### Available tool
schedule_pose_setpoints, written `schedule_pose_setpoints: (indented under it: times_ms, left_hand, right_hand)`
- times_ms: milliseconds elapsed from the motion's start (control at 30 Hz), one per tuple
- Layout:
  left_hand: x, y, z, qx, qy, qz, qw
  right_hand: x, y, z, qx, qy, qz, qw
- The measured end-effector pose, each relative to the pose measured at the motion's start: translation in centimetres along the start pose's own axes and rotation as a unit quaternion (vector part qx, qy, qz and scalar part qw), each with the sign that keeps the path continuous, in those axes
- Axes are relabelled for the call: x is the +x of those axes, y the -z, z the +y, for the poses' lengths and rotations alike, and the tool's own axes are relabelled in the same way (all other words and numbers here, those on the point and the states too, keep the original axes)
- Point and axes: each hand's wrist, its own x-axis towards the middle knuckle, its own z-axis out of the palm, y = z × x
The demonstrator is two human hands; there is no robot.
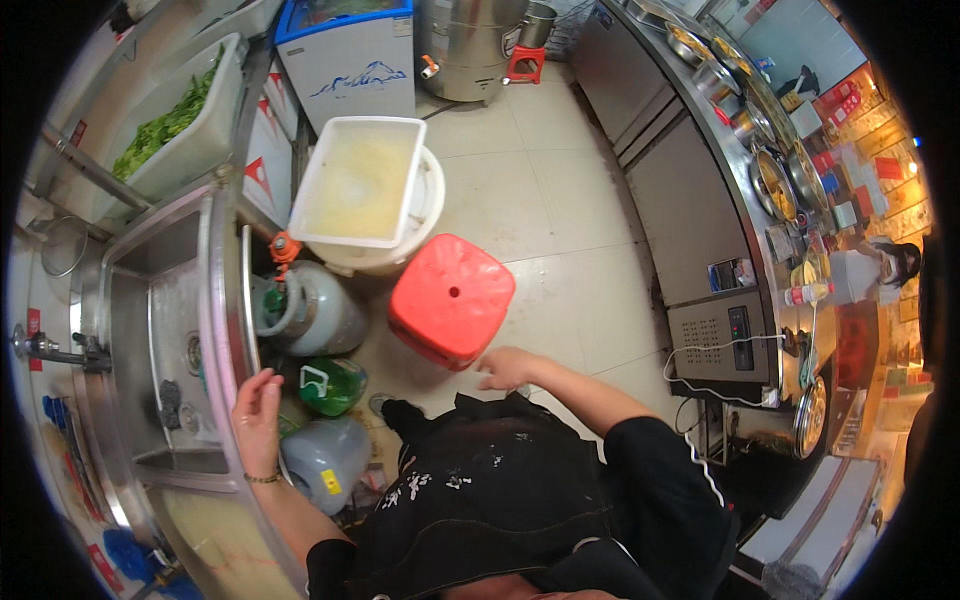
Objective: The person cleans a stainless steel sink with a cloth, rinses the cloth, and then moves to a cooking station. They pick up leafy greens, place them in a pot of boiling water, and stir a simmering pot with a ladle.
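Observation:
My left hand (257,420), with a bracelet at the wrist, is raised beside the front rim of the steel sink (232,360), its fingers slightly curled and nothing in them. Close to the near right corner of a red plastic stool (469,289) is my right hand (508,368), fingers bent and holding nothing; whether it touches the stool cannot be told. Beyond the stool, a white rectangular tub (411,180) of cloudy yellowish liquid rests on a round white bucket (436,187). A grey gas cylinder (326,311) and a green plastic jug (337,386) stand between the sink and the stool.
A bluish plastic container (330,454) sits by my left forearm. Leafy greens (176,112) fill a white bin at upper left. A chest freezer (352,71) and a large steel vessel (469,45) stand ahead. Along the right runs a steel counter (720,142) with pans; another person (862,274) is beyond it.

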Motion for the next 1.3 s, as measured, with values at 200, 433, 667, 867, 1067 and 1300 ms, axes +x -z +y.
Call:
schedule_pose_setpoints:
  times_ms: [200,433,667,867,1067,1300]
  left_hand:
    - [-1.9,-18.5,-4.8,0.149,0.075,-0.246,0.955]
    - [-2.0,-32.4,-6.9,0.290,0.115,-0.451,0.836]
    - [-1.3,-38.6,-13.1,0.164,0.142,-0.563,0.797]
    - [5.6,-46.1,-12.7,0.113,0.188,-0.575,0.788]
    - [13.9,-49.7,-7.7,0.103,0.188,-0.611,0.762]
    - [24.8,-50.2,-3.6,0.084,0.207,-0.590,0.776]
  right_hand:
    - [-12.7,-4.4,16.7,-0.079,-0.269,-0.076,0.957]
    - [-20.5,-4.2,24.3,0.043,-0.365,0.115,0.923]
    - [-15.0,-5.4,30.0,0.275,-0.287,0.146,0.906]
    - [-14.5,4.4,37.2,0.253,-0.307,0.217,0.892]
    - [-11.3,16.8,38.2,0.251,-0.348,0.240,0.871]
    - [-5.4,27.3,41.2,0.265,-0.346,0.261,0.862]
